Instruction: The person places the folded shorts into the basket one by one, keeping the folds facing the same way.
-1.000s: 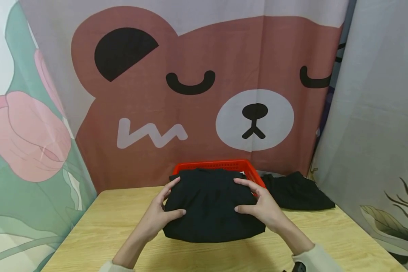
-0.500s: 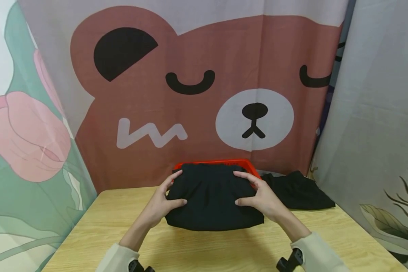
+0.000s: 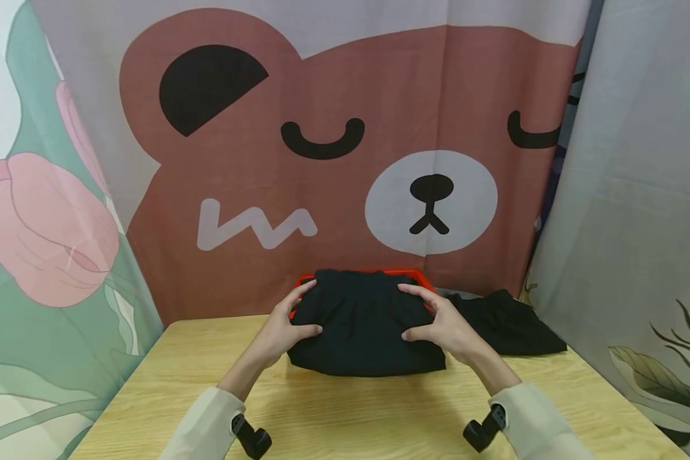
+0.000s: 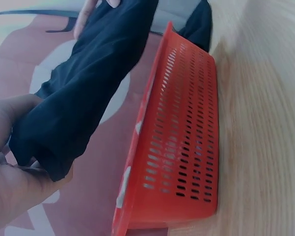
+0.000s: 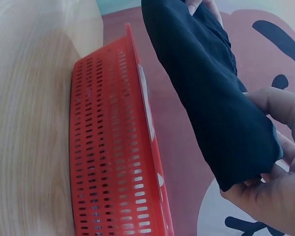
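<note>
My left hand (image 3: 282, 333) and right hand (image 3: 450, 329) grip a folded black garment (image 3: 367, 335) from its two sides, thumbs on the near face. Its upper part shows gathered creases. Behind it in the head view, a red plastic basket (image 3: 418, 276) is mostly hidden. The left wrist view shows the folded garment (image 4: 83, 93) raised above the rim of the perforated basket (image 4: 186, 128), its end between thumb and fingers. From the right wrist, the other end of the garment (image 5: 216, 118) is likewise pinched, apart from the basket wall (image 5: 103, 137).
Another black cloth (image 3: 508, 324) lies in a heap on the wooden table (image 3: 345, 415), right of the basket. A curtain with a bear print (image 3: 333, 191) hangs behind the table, and a pale curtain (image 3: 627, 211) hangs along the right.
Both hands have carried the folded garment forward and up in the head view, toward the basket, covering more of it. The cloth on the right has stayed put.
</note>
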Demonstrator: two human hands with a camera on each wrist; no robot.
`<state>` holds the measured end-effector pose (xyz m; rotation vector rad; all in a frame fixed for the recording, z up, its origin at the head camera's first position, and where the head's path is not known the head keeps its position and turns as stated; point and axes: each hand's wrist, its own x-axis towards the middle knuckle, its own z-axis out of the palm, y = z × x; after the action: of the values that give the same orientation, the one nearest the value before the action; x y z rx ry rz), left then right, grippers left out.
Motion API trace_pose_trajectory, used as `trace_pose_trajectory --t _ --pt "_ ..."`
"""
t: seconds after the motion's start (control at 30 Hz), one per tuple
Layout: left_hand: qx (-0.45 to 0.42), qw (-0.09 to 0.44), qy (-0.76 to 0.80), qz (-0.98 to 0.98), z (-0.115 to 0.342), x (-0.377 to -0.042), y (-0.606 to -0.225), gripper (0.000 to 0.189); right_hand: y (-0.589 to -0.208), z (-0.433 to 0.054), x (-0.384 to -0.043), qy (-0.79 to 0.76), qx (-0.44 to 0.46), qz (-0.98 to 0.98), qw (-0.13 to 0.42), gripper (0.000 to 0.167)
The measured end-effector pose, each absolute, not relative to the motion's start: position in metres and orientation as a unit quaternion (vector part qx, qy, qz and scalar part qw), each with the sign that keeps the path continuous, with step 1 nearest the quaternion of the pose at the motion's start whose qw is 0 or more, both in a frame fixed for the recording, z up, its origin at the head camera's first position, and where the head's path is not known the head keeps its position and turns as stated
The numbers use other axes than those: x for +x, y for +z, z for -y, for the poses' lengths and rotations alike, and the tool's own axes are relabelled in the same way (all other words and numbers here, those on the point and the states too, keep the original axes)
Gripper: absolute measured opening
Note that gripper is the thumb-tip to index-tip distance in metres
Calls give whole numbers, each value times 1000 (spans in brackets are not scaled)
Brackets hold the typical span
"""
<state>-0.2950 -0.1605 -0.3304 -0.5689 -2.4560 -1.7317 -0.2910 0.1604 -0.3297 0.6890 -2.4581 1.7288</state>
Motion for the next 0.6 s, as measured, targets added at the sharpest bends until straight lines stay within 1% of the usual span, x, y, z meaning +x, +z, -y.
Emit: trace_pose_trajectory --t 0.23,0.4,0.6 --pt "-185 32 -568 802 158 -301 -325 82 -331 -161 -300 557 218 801 26 82" --pt "-182 33 -575 797 160 -313 -331 82 -330 -160 -308 553 214 805 24 83" --pt "-175 35 -583 793 156 -325 -328 82 -327 -161 -321 571 209 794 18 83"
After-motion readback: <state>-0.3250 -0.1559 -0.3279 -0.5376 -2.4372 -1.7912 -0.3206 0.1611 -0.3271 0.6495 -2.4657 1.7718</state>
